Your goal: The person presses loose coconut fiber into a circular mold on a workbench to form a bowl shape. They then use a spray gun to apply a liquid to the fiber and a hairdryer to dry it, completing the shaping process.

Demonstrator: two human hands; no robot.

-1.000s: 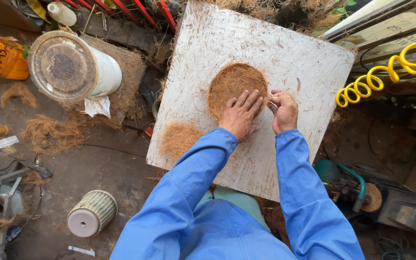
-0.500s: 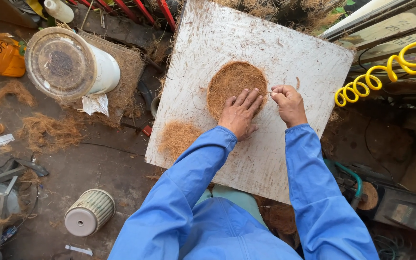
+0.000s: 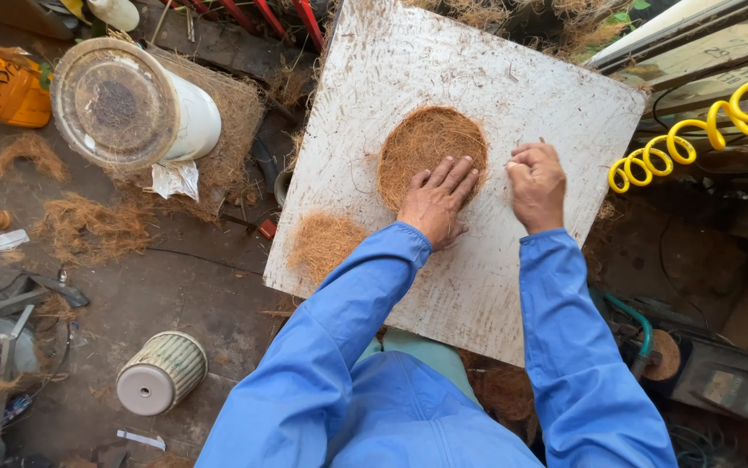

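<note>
Since the earlier frame, your right hand [image 3: 537, 185] had drawn away from the round fibre mat [image 3: 430, 149] and now sat apart from it on the bare white board [image 3: 478, 277], its fingers curled together in a loose fist; whether it pinched a strand could not be told. Your left hand [image 3: 436, 201] had stayed flat, fingers spread, pressing on the lower right edge of the mat. That brown disc lay near the middle of the board, toward its far side. A looser tuft of fibre [image 3: 322, 244] sat at the board's left edge, near your left sleeve.

To the left, a white bucket [image 3: 136, 108] lay on its side with a clear round lid facing you, a scrap of white paper just below it. An orange container [image 3: 0, 87] with dark handwritten marks sat at the far left edge. A ribbed pale cylinder [image 3: 161, 374] lay on the floor nearer you. A yellow coiled hose [image 3: 694, 139] hung at the right.
</note>
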